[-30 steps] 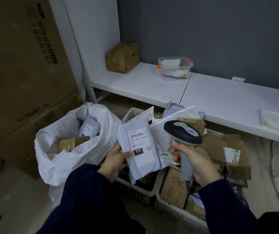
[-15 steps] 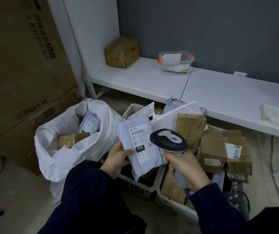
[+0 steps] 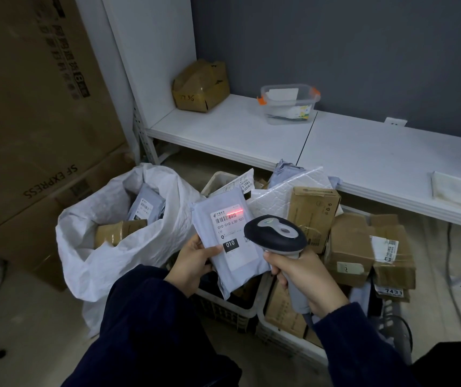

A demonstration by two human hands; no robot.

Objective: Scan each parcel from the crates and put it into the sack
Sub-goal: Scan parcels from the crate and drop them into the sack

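Left grip: the left hand [image 3: 193,263] is closed on the lower left edge of the grey parcel [image 3: 229,241], thumb on top near the black "010" mark.
Right grip: the right hand [image 3: 304,280] is wrapped tight round the handle of the scanner [image 3: 275,236].
Scanner: its dark head is held just beside the right edge of the parcel label, covering a bit of it.
Red light: a red line [image 3: 234,211] is seen on the barcode at the top of the label.
Parcel: it is held up in the air, tilted, above the near rim of the left crate [image 3: 223,305].
Sack: the white sack [image 3: 106,247] is open just left of the parcel; a grey bag and a brown box are seen inside, with room left on top.
Crates: the right crate [image 3: 285,339] is touching the left one; both are piled with boxes and bags.
Shelf: the white shelf [image 3: 237,129] edge is behind the crates, with open room between.
Floor: bare floor is seen at the lower left.
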